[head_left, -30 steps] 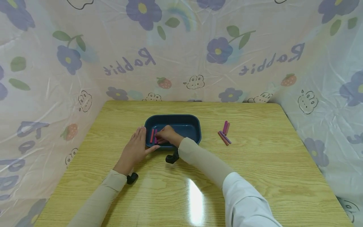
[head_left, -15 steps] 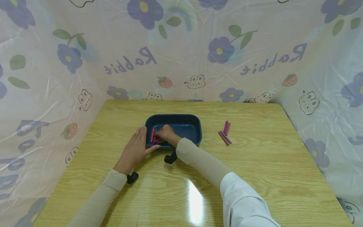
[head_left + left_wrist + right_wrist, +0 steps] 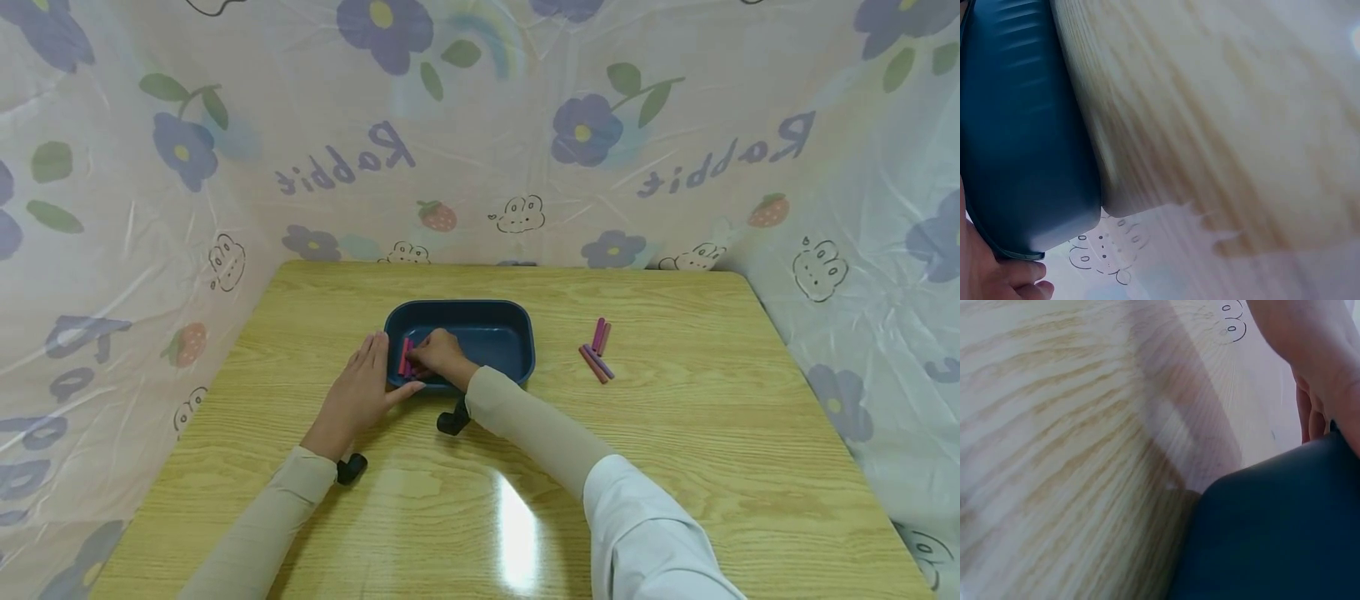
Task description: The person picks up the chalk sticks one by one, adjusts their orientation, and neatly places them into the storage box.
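A dark blue rectangular tray (image 3: 487,321) with rounded corners stands on the wooden table. My left hand (image 3: 358,392) rests along its left wall, fingers straight, thumb at the front rim. The left wrist view shows those fingertips (image 3: 1025,275) by the tray's corner. Inside, at the left end, a red-pink chalk-like stick (image 3: 403,357) lies beside a purple stick (image 3: 408,367), both pointing away from me. My right hand (image 3: 444,357) reaches in over the front rim, its curled fingers pinching at the purple stick and partly hiding it. The right wrist view shows this hand (image 3: 1329,369) above the wall.
Right of the tray, a magenta stick (image 3: 599,333) and a brownish-pink stick (image 3: 606,339) lie side by side. Just in front, a violet stick (image 3: 598,362) crosses a reddish-brown stick (image 3: 592,365). A printed cloth (image 3: 480,167) hangs behind the table (image 3: 675,467) and along its sides.
The right hand has shifted slightly left, and the purple stick now lies closer against the red-pink one. The left hand stays at the tray's side; the sticks on the table have not moved.
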{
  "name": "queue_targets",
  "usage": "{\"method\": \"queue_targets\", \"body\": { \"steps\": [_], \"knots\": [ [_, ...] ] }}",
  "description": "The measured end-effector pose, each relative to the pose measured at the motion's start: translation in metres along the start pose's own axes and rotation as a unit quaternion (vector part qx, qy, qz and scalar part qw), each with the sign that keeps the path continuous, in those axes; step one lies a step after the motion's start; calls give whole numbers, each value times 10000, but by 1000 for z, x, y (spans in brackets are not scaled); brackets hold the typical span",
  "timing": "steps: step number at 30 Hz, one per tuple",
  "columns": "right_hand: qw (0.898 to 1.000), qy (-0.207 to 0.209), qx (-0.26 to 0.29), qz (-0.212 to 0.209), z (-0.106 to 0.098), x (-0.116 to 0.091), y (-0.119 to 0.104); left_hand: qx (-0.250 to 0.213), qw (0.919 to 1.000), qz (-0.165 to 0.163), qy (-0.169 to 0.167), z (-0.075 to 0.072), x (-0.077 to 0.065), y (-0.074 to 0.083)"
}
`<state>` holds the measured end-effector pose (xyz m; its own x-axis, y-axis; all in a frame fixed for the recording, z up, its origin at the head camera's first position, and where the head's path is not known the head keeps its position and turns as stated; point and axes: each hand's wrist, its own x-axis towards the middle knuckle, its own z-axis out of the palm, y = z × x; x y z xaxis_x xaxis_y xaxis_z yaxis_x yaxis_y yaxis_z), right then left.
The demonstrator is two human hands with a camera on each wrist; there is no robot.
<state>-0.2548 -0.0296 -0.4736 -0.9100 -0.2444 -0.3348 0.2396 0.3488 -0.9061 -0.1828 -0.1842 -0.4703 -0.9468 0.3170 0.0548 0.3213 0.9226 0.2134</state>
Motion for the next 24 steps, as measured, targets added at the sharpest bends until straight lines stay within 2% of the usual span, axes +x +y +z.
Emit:
{"method": "queue_targets", "body": {
  "steps": [13,24],
  "knots": [
    [10000,-14,42,-34,-2,-1,0,-60,10000,32,55,1,1,0],
    [9998,-23,150,113,-2,-1,-1,-38,10000,-9,74,2,0,0]
  ]
}}
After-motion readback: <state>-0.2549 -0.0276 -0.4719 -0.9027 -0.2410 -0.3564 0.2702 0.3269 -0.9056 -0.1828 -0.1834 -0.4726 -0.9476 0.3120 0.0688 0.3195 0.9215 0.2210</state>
